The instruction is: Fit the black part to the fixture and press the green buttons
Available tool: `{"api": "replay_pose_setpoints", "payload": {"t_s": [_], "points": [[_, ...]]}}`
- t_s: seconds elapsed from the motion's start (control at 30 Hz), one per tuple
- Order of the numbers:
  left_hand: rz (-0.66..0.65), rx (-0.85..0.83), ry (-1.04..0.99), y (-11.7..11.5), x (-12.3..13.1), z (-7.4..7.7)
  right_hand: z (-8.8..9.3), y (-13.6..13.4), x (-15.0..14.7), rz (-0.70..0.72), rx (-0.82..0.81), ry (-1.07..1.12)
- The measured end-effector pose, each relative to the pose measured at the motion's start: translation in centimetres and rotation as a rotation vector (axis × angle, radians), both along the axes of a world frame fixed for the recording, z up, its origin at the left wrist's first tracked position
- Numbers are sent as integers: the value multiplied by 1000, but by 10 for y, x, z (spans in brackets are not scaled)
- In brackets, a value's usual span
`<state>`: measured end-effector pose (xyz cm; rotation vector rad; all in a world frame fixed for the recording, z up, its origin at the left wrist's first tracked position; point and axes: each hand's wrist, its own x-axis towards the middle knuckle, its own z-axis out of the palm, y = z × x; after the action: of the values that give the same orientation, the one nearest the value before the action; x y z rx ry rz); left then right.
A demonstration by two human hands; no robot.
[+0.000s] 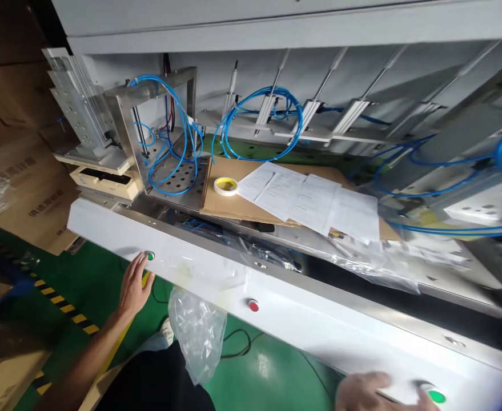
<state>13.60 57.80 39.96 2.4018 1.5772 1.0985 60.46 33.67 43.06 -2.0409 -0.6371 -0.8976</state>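
My left hand (pixel 136 286) rests at the left part of the white front panel (pixel 199 274), fingers stretched out and holding nothing. Its fingertips are at the left green button (pixel 150 256), partly over its edge; whether they press it I cannot tell. At the bottom right, my right hand (pixel 364 393) is blurred and cut off by the frame edge. Its visible fingers are apart, one reaching to the right green button (pixel 437 396), and nothing shows in its grasp. Between the hands, a red button (pixel 253 305) sits on the same panel, untouched.
Behind the panel lie cardboard (pixel 216 202), paper sheets (pixel 306 197) and a tape roll (pixel 225 186). Coiled blue tubes (pixel 296 123) hang near metal cylinders (pixel 351 116). A plastic bag (pixel 197 331) hangs below the panel. Cardboard boxes (pixel 23 182) stand at left.
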Motion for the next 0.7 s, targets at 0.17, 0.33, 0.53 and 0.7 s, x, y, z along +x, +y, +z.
{"api": "replay_pose_setpoints", "payload": {"t_s": [0.17, 0.33, 0.53, 0.7], "points": [[-141, 92, 76, 25, 28, 36, 13, 94, -67, 227, -63, 8], [-354, 12, 289, 60, 63, 51, 71, 191, -117, 458, -436, 242], [-445, -33, 351, 77, 58, 45, 85, 228, -88, 429, -558, 510], [-479, -41, 325, 81, 54, 43, 78, 224, -68, 332, -535, 628]]}}
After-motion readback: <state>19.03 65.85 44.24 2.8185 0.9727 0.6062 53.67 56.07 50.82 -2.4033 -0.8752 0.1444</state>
